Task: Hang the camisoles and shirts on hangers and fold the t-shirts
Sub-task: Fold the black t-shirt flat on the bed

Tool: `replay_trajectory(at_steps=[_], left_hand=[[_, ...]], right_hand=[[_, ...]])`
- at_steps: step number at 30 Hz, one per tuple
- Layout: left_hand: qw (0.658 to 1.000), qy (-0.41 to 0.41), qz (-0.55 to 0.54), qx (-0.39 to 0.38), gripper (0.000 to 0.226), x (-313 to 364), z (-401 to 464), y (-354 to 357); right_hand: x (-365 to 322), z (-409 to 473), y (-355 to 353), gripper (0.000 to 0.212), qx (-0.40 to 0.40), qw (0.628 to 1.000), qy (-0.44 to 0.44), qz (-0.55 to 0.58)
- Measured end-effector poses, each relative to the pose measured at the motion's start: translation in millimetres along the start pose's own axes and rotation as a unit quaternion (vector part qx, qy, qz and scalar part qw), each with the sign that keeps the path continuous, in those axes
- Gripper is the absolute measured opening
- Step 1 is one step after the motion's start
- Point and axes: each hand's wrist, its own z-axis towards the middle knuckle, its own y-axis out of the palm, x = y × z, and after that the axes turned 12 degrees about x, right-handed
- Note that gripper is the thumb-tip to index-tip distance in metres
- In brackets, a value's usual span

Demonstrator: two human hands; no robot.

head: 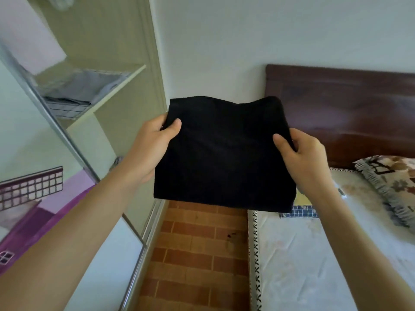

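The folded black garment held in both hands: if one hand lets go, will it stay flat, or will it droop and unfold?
The folded black garment would probably droop: it is soft cloth, and its top edge already sags between the left hand and the right hand. It looks light, since thumbs pinching the side edges carry it. The layers may slip open.

Soft, even daylight fills the room, fairly bright, with no hard shadows; its source lies outside the view. The white wall [247, 41] reads slightly grey-green. The folded black t-shirt [224, 153] is so dark that its folds barely show. The wardrobe's sliding door [33, 131] carries pale reflections. Wide-angle distortion bends the wardrobe frame [155, 63] and the headboard [336, 104] toward the edges. The whole picture is slightly soft, and the wire basket [74, 95] is blurred.
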Motion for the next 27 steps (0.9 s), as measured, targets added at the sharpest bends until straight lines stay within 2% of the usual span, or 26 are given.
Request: replay_trajectory(at_steps=[10,16,27], left_hand=[[0.995,-0.034,0.005,0.089,0.02,-10.1,108.6,11.1],[0.99,-0.027,0.023,0.133,0.02,-26.3,185.5,-11.8],[0.981,-0.039,-0.017,0.189,0.02,-54.2,333.2,-52.8]], right_hand=[[15.4,117.7,93.6,0.03,-0.064,0.996,-0.038,0.055],[8.1,174.0,172.7,0.029,-0.103,0.991,-0.035,0.083],[-27.5,283.6,309.7,0.035,-0.141,0.982,-0.048,0.117]])
